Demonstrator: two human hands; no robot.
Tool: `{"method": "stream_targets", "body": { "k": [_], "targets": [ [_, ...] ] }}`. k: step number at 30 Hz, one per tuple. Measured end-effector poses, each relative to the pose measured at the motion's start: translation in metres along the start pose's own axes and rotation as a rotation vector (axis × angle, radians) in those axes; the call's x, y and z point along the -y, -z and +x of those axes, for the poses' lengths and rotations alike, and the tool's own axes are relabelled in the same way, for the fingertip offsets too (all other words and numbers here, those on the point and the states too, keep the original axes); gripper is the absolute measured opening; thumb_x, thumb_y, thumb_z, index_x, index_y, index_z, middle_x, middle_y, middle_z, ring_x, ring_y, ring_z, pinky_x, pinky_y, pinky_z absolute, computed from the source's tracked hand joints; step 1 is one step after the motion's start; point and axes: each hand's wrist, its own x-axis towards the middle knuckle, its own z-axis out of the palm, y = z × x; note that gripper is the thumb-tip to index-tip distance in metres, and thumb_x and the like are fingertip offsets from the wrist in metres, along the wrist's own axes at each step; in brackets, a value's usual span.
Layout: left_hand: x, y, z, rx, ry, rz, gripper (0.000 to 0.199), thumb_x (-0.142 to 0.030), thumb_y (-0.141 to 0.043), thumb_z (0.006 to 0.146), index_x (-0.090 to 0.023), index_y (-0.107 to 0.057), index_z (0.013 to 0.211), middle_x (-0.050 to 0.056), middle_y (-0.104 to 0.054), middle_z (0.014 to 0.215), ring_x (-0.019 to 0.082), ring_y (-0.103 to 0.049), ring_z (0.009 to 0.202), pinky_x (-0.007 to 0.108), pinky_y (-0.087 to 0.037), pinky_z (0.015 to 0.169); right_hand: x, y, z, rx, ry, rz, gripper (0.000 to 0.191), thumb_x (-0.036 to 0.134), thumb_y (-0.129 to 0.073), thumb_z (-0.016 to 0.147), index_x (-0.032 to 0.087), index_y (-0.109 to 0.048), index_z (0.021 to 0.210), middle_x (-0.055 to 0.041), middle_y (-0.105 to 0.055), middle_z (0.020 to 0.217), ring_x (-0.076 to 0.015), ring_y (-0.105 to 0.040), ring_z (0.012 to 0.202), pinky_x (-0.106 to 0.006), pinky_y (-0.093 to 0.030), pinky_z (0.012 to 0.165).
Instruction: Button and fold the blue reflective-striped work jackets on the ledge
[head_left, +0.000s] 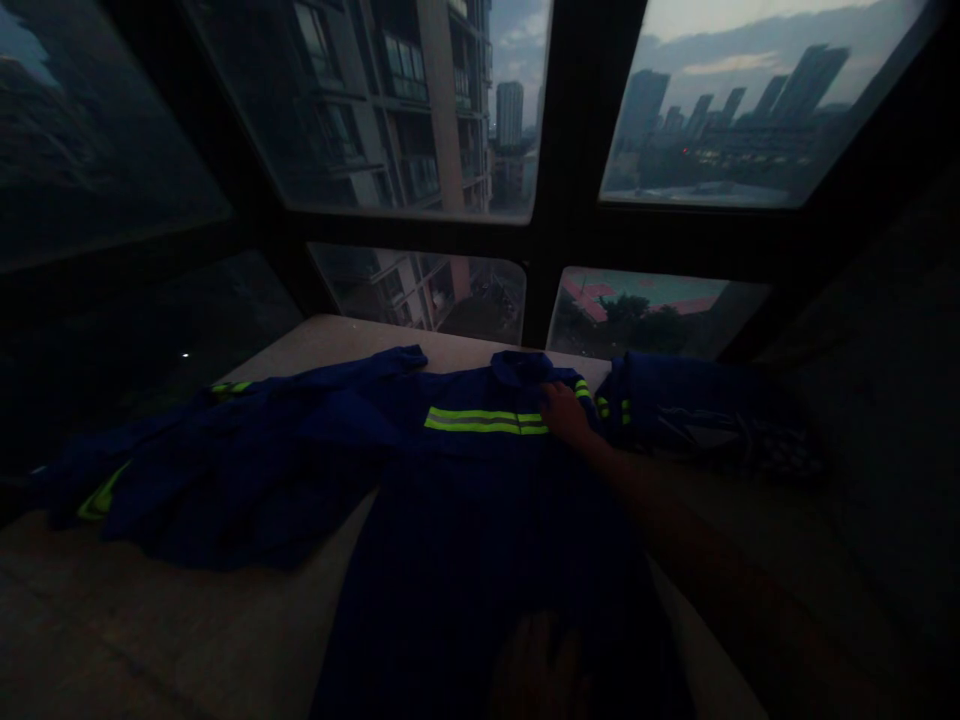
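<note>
A dark blue work garment (465, 510) with a collar and a yellow-green and grey reflective chest band (480, 421) lies spread out in front of me, its collar end toward the window. My right hand (568, 412) reaches in from the right and rests on the cloth near the collar, at the right end of the band. Its fingers look extended over the fabric, though the light is dim. Low in the view, my left hand (538, 665) lies flat on the lower part of the garment, fingers apart. Deep shadow hides much of that hand.
More blue clothing (255, 460) with reflective strips lies loosely heaped to the left. On the right sits a folded blue bundle (697, 410) with pale print and yellow-green marks. The pale ledge (322, 340) meets dark-framed windows (536, 230) at the back; a wall (885, 380) stands right.
</note>
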Motion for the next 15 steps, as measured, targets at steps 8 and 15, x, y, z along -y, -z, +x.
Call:
{"method": "stream_targets", "body": {
  "k": [8,15],
  "targets": [
    [0.021,-0.031,0.050,-0.505,-0.339,0.431,0.064,-0.069,-0.051,0.083,-0.031,-0.054,0.135,0.006,-0.055,0.143,0.028,-0.055,0.124,0.046,-0.049,0.096,0.003,0.003,0.093,0.024,0.074,-0.017,0.055,0.019,-0.051,0.088,0.020,-0.045,0.143,-0.0124,-0.060,0.131,-0.0278,-0.052,0.118,-0.039,-0.039,0.098],
    [0.026,-0.026,0.044,-0.416,-0.332,0.411,0.065,-0.066,-0.051,0.085,-0.031,-0.050,0.139,0.006,-0.054,0.145,0.026,-0.051,0.130,0.045,-0.041,0.105,-0.027,0.007,0.051,0.038,0.178,-0.095,0.036,0.014,-0.043,0.091,0.020,-0.068,0.116,-0.0124,-0.060,0.126,-0.0263,-0.050,0.118,-0.038,-0.036,0.100]
  ]
}}
